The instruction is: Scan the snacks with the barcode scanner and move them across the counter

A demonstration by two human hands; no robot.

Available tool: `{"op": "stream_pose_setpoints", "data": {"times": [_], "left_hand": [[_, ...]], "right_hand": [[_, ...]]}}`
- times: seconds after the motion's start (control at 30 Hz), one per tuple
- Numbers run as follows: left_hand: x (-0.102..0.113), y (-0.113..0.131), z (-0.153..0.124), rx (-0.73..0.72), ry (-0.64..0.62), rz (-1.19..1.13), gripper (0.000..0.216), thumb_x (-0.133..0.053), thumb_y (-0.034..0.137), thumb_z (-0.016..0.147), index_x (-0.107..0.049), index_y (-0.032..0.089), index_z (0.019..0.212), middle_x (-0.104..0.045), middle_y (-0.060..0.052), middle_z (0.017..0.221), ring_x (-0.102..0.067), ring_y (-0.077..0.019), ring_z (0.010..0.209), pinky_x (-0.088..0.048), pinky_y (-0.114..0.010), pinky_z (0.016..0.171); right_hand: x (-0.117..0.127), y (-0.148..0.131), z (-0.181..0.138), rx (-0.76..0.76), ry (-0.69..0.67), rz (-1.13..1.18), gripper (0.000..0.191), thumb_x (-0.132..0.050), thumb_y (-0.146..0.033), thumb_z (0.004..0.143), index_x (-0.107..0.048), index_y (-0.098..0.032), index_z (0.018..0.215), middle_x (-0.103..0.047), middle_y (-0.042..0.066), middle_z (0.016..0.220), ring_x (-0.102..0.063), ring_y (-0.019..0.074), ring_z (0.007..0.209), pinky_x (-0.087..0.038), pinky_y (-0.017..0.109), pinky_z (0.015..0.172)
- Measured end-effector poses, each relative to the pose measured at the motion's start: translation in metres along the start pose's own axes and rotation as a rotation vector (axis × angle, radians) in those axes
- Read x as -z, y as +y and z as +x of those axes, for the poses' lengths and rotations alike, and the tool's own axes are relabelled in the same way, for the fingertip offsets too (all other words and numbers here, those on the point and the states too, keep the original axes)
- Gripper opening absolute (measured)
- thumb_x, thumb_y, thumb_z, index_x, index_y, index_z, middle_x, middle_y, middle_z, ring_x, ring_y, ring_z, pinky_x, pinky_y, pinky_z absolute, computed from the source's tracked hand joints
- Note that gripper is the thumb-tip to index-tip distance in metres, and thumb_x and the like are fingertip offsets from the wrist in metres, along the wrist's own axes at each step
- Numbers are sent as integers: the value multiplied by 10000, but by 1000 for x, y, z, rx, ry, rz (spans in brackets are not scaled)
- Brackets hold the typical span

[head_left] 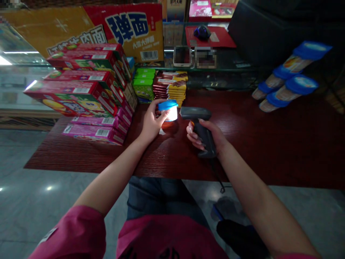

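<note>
My left hand (152,121) is wrapped round a small blue-lidded tub (172,112) on the dark wooden counter. Bright light falls on the side of the tub, so its label cannot be read. In my right hand (208,135) is a black barcode scanner (196,113), gripped by its handle. The scanner's head points left at the tub, a short gap apart from it. From the bottom of the handle a cord hangs over the counter's front edge.
Red boxes (78,95) are stacked on pink boxes (99,131) at left. Behind the tub sit green packs (143,84) and chocolate-bar packs (172,84). Blue-lidded tubs (289,90) stand in stacks at right. A large carton (134,36), two phones and a mouse (202,32) lie farther back.
</note>
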State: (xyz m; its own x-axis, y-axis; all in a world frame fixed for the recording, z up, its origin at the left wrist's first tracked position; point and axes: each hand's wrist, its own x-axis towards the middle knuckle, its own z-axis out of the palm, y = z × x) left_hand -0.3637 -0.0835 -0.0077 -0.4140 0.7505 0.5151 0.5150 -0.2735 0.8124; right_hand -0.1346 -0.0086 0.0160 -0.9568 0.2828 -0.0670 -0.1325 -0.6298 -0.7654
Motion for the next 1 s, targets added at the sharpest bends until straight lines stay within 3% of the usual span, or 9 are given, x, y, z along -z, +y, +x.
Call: {"op": "stream_pose_setpoints", "data": {"times": [0.17, 0.3, 0.47, 0.6, 0.7, 0.83, 1.0], "left_hand": [[3, 2, -1, 14, -37, -51, 512, -813, 387, 843, -607, 228, 1284, -683, -92, 1334, -681, -259, 1224, -571, -421, 1078], [5, 12, -2, -79, -137, 78, 667, -864, 404, 798, -574, 246, 1378, -634, -107, 1408, -638, -290, 1304, -555, -455, 1113], [-21, 30, 0, -225, -264, 215, 602, -831, 392, 855, -595, 255, 1392, -674, -101, 1382, -628, -301, 1296, -526, -501, 1138], [-70, 43, -1, -253, -418, 154, 599, -811, 303, 878, -572, 292, 1427, -668, -94, 1413, -638, -297, 1311, -528, -519, 1145], [-118, 48, 2, -324, -453, 72, 552, -798, 250, 888, -609, 328, 1401, -650, -91, 1421, -636, -290, 1339, -538, -503, 1147], [-191, 60, 21, -367, -317, -30, 548, -799, 222, 886, -616, 319, 1393, -627, -107, 1445, -614, -301, 1377, -517, -524, 1170], [-276, 102, 69, -431, -166, -198, 461, -771, 258, 932, -608, 281, 1363, -634, -113, 1458, -591, -285, 1400, -480, -521, 1195]], "right_hand": [[8, -3, -10, 33, 60, 33, 363, -703, -539, 907, -621, -187, 930, -533, -33, 700, -387, 90, 494, -348, 186, 326], [27, -16, -40, 119, 180, 62, 335, -678, -513, 922, -605, -186, 913, -519, -32, 700, -379, 93, 498, -328, 178, 331], [66, -42, -97, 309, 353, 109, 306, -642, -499, 945, -550, -210, 900, -500, -41, 683, -353, 92, 487, -301, 157, 337], [95, -62, -142, 425, 459, 120, 303, -675, -480, 923, -539, -210, 896, -498, -44, 687, -351, 87, 491, -328, 155, 355], [115, -76, -168, 493, 478, 107, 328, -710, -490, 896, -536, -211, 893, -484, -52, 684, -318, 82, 498, -310, 149, 360], [137, -95, -188, 599, 521, 99, 367, -755, -505, 854, -510, -234, 878, -416, -68, 667, -248, 84, 516, -240, 144, 374], [148, -107, -199, 760, 638, 148, 306, -755, -448, 842, -502, -283, 896, -382, -56, 686, -163, 128, 581, -235, 201, 409]]}}
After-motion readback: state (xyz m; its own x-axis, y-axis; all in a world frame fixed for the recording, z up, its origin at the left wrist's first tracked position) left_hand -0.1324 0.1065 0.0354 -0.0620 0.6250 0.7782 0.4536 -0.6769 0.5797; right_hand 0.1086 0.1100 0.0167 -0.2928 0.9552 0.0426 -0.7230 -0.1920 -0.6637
